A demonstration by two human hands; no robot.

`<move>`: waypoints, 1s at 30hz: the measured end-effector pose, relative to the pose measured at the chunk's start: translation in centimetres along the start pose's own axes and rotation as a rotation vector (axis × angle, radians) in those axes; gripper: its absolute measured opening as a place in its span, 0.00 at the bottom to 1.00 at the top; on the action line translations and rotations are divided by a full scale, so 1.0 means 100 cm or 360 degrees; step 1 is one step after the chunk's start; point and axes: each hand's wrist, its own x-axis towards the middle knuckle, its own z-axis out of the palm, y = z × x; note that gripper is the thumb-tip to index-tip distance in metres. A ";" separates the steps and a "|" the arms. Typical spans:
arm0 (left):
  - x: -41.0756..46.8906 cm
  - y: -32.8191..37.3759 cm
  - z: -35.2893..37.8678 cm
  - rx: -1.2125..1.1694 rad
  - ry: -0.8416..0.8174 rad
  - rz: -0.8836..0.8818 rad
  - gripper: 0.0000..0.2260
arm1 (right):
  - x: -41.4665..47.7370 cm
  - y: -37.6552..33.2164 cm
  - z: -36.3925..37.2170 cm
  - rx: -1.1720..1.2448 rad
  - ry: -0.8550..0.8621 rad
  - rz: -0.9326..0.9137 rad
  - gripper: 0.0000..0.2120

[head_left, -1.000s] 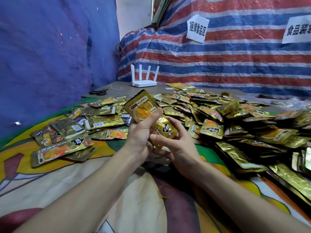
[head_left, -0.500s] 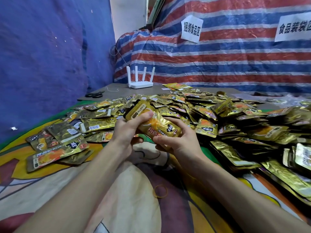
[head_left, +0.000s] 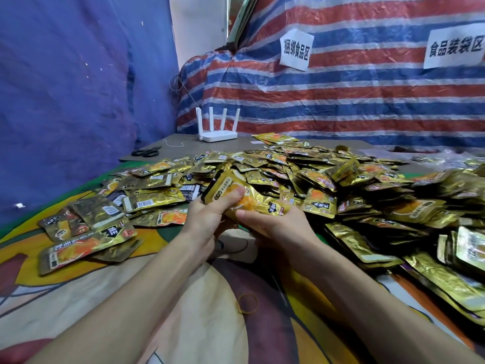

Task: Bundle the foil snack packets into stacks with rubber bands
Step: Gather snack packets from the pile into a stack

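Observation:
Both hands hold a small stack of gold foil snack packets (head_left: 252, 199) just above the cloth, in front of the big pile. My left hand (head_left: 210, 216) grips the stack's left end with the thumb across the top packet. My right hand (head_left: 273, 227) holds the right end from below, thumb on the near edge. A large heap of loose gold packets (head_left: 341, 185) spreads behind and to the right. One yellow rubber band (head_left: 247, 304) lies on the cloth between my forearms. Another dark band (head_left: 236, 245) lies under my hands.
More loose packets (head_left: 89, 232) lie scattered at the left on the patterned cloth (head_left: 157, 298). Black scissors (head_left: 146, 152) and a white router (head_left: 217, 132) sit at the back on a grey board. Tarpaulin walls close off the left and rear.
The packet my left hand held upright has come down flat onto the stack in my right hand. Both hands have sunk lower toward the cloth.

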 end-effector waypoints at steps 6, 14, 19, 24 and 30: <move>0.004 -0.001 0.000 0.0083 0.0094 -0.0086 0.37 | 0.004 -0.011 -0.018 0.0006 -0.0081 -0.0032 0.07; 0.002 -0.003 -0.004 0.1192 0.0322 0.1003 0.23 | 0.008 -0.021 -0.033 -0.0400 0.0547 -0.0302 0.13; -0.008 -0.007 0.001 0.1230 -0.0065 0.1045 0.06 | 0.019 -0.036 -0.058 -0.0952 0.0872 -0.0646 0.15; -0.011 -0.012 0.005 0.1315 -0.0346 0.1052 0.02 | 0.037 -0.035 -0.072 -0.1646 0.0996 -0.0378 0.21; -0.013 -0.014 0.006 0.1343 -0.0612 0.0986 0.01 | 0.037 -0.032 -0.073 -0.2399 0.1040 -0.0198 0.20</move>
